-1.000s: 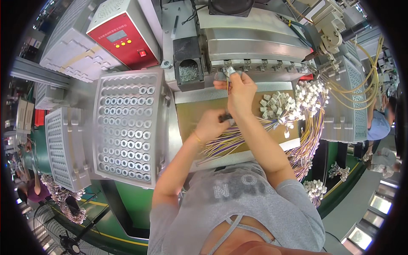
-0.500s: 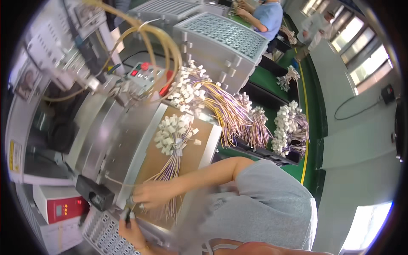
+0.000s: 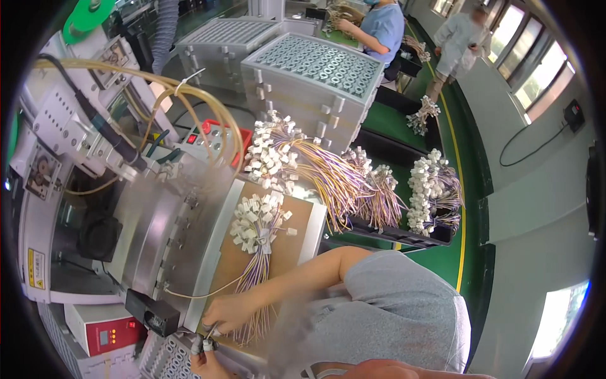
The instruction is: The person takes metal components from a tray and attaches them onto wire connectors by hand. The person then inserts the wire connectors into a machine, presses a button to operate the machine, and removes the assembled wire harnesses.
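Observation:
My right hand (image 3: 228,312) reaches across the lower strands of a wire bundle, fingers closed in a pinch; what they hold is too small to make out. Just below, my left hand (image 3: 207,364) has its thumb and finger, with grey-white coverings at the tips, pinched close to the right fingertips; anything between them is hidden. The bundle of white and purple wires (image 3: 257,268) lies on a brown board (image 3: 297,249), its white connectors (image 3: 257,218) fanned out at the far end. A single pale wire (image 3: 202,295) curves from the bundle to the metal plate edge.
A machine with a metal bed (image 3: 165,237) and a black block (image 3: 151,312) stands at left, a red-fronted box (image 3: 113,335) below. Holed grey trays (image 3: 315,63) and more harness bundles (image 3: 328,170) lie beyond. A seated co-worker (image 3: 382,28) and a standing person (image 3: 461,41) are farther off.
The view has shifted, and both hands appear slightly lower and farther right. They stay pinched close together. The standing person in the background has changed posture.

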Motion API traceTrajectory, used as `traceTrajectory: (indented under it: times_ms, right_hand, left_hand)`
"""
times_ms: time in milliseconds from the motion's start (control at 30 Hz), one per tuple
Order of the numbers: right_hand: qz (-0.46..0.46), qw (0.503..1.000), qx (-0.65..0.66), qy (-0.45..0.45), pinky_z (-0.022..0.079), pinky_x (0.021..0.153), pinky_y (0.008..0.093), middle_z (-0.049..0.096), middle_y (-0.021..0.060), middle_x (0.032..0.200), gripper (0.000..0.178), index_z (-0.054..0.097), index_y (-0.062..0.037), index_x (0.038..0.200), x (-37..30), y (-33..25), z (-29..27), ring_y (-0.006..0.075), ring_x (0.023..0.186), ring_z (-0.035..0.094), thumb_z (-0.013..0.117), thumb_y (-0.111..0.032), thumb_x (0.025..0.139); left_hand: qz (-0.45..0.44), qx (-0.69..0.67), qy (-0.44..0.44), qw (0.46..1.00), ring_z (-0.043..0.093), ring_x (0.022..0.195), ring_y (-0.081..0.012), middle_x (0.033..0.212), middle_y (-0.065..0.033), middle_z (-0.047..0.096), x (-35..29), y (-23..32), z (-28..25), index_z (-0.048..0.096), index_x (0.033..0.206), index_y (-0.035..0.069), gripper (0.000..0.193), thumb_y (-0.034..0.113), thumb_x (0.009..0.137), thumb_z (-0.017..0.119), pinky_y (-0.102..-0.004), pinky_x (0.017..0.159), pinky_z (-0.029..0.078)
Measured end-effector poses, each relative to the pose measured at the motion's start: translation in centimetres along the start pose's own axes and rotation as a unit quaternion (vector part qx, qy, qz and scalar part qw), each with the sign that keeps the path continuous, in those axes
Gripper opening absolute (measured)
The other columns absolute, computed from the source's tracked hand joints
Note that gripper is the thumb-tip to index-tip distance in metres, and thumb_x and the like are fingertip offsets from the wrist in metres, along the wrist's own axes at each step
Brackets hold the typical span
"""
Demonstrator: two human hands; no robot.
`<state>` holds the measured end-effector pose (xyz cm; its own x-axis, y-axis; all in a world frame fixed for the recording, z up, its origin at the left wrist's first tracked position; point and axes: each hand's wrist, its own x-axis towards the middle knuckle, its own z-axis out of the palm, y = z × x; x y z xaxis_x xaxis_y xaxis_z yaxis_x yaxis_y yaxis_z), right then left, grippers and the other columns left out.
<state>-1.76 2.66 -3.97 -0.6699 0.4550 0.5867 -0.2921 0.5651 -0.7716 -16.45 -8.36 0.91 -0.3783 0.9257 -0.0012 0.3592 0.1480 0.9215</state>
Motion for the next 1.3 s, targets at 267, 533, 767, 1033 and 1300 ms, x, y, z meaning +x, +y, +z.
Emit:
traceTrajectory:
  times_ms: [267, 533, 767, 1033, 1300]
  right_hand:
    - [0.140, 0.989, -0.036, -0.031, 0.043, 0.053, 0.0385, 0.054, 0.0161, 0.066, 0.015, 0.056, -0.0074, 0.082, 0.2, -1.3, -1.8, 0.0330, 0.059, 0.055, 0.054, -0.021, 0.076]
    - [0.217, 0.973, 0.018, -0.081, 0.040, 0.048, 0.0244, 0.052, 0.0080, 0.060, 0.008, 0.055, 0.0016, 0.078, 0.1, -3.1, -2.4, 0.0099, 0.051, 0.049, 0.057, -0.003, 0.072]
    - [0.243, 0.968, 0.005, -0.063, 0.039, 0.046, 0.0228, 0.052, 0.0067, 0.059, 0.008, 0.053, 0.0036, 0.076, 0.8, -3.5, -2.7, 0.0077, 0.051, 0.047, 0.057, -0.001, 0.071]
    - [0.261, 0.965, 0.030, -0.007, 0.039, 0.047, 0.0219, 0.055, 0.0056, 0.062, 0.011, 0.056, 0.0047, 0.083, 1.5, -3.0, -3.3, 0.0072, 0.051, 0.047, 0.055, -0.001, 0.073]
    - [0.313, 0.944, 0.107, 0.014, 0.041, 0.052, 0.0187, 0.059, 0.0013, 0.067, 0.010, 0.058, 0.0035, 0.083, 1.3, -3.1, -3.0, 0.0030, 0.060, 0.050, 0.056, -0.001, 0.075]
  left_hand:
    - [0.036, 0.022, 0.079, 0.996, 0.054, 0.094, -0.0169, 0.101, -0.0126, 0.058, 0.9, -2.5, 0.7, 0.054, 0.106, -0.004, 0.030, 0.007, 0.078, 0.055, -0.0284, 0.084, 0.040]
    - [-0.073, 0.439, 0.299, 0.844, 0.053, 0.093, -0.0281, 0.103, -0.0124, 0.056, 4.4, -13.8, -8.6, 0.061, 0.099, 0.010, 0.029, 0.029, 0.079, 0.053, -0.0351, 0.083, 0.039]
    - [-0.033, 0.600, 0.330, 0.728, 0.053, 0.090, -0.0281, 0.105, -0.0135, 0.055, 7.9, -14.3, -6.8, 0.061, 0.098, 0.012, 0.035, 0.036, 0.073, 0.057, -0.0405, 0.085, 0.035]
    - [-0.083, -0.240, 0.220, 0.942, 0.057, 0.085, -0.0127, 0.093, -0.0069, 0.059, 2.5, -4.5, -1.9, 0.053, 0.105, -0.002, 0.026, 0.003, 0.080, 0.049, -0.0234, 0.058, 0.048]
    - [-0.061, -0.355, 0.062, 0.931, 0.058, 0.074, -0.0137, 0.098, -0.0124, 0.059, -0.7, -0.2, 4.6, 0.049, 0.112, -0.003, 0.036, 0.001, 0.078, 0.057, -0.0216, 0.053, 0.048]
